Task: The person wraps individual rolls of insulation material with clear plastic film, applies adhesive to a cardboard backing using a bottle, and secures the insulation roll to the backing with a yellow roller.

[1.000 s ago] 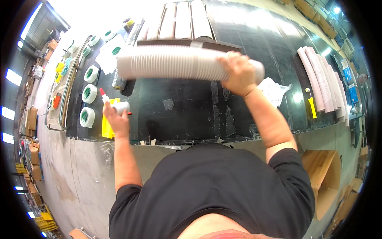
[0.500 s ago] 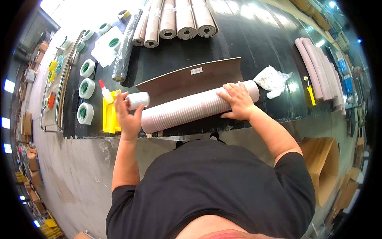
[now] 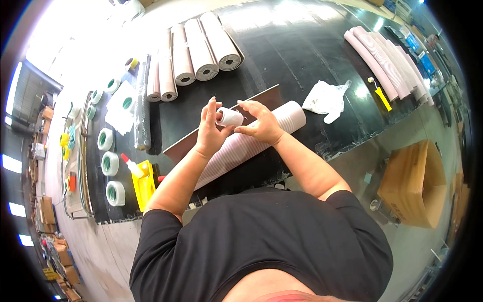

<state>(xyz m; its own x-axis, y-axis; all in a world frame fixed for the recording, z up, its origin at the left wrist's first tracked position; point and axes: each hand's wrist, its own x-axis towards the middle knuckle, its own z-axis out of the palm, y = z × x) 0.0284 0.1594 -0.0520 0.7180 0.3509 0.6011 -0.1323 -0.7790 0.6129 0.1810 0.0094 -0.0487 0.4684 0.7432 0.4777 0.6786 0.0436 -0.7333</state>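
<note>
My left hand [image 3: 210, 132] holds a small roll of whitish film or tape [image 3: 231, 117], with fingers inside the roll's core end. Close against its other end is my right hand [image 3: 261, 123], its thumb and fingers apart in a curve around that side. The thumbs nearly meet below the roll. Beneath both hands lies a rolled pink ribbed mat [image 3: 287, 120], slanting across the table's near side; my left forearm covers part of it. Its brown unrolled flap [image 3: 266, 98] rises behind.
Several rolled mats [image 3: 201, 55] lie at the back, beside a dark wrapped roll [image 3: 142, 108]. Left are tape rolls [image 3: 110, 164], a yellow tray [image 3: 144, 183] and a glue bottle [image 3: 133, 166]. Right are a white plastic bag [image 3: 324, 99], a yellow-handled roller [image 3: 382, 98] and pink mats [image 3: 377, 63].
My right hand has left the mat's right end and come to the film roll. My left hand has carried the roll rightward over the mat. The view has turned.
</note>
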